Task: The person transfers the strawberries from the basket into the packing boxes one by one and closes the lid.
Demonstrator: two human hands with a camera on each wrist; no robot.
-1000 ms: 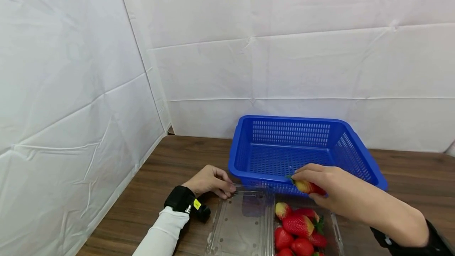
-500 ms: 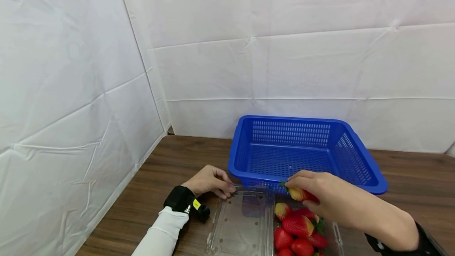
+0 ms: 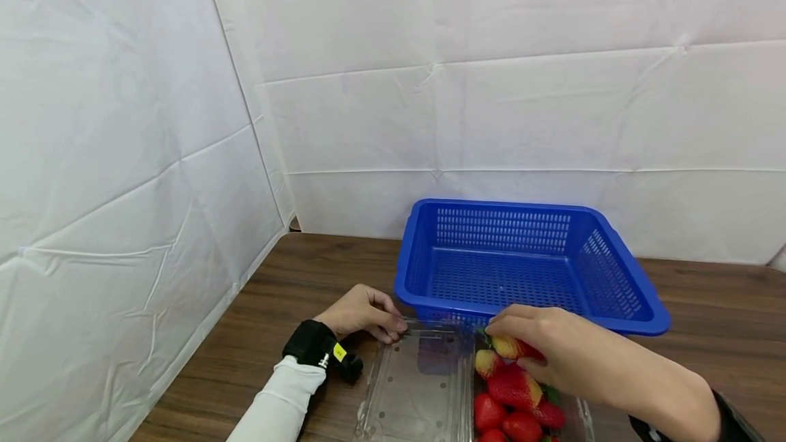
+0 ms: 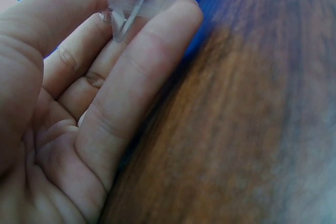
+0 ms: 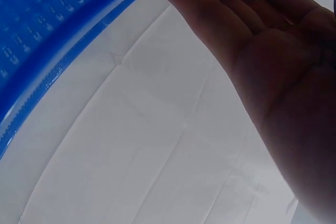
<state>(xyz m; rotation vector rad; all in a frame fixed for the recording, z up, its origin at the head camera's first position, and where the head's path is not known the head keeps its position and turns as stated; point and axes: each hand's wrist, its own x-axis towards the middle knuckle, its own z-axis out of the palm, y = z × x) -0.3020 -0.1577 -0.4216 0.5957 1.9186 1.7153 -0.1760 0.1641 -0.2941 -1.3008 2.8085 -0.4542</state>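
Observation:
In the head view my right hand (image 3: 549,350) holds a red strawberry (image 3: 514,346) with a yellowish top and green leaves. It is just over the far end of a clear plastic clamshell box (image 3: 585,418), above or touching several strawberries (image 3: 514,387) in it. To the left lies the box's transparent lid (image 3: 411,394), dotted with holes. My left hand (image 3: 367,314) pinches the lid's far left corner; in the left wrist view the plastic edge (image 4: 126,17) sits between thumb and fingers. The right wrist view shows the palm (image 5: 278,72) in shadow, with the strawberry out of sight.
A blue perforated basket (image 3: 638,302) stands right behind the clamshell box, its front rim close to the lid. Brown wood-grain table (image 3: 307,264) lies beneath. White sheeting (image 3: 522,121) closes off the back and the left side.
My right hand has moved left and down towards the near side with the strawberry, from by the basket's front rim to the strawberries in the box. The left hand stays put.

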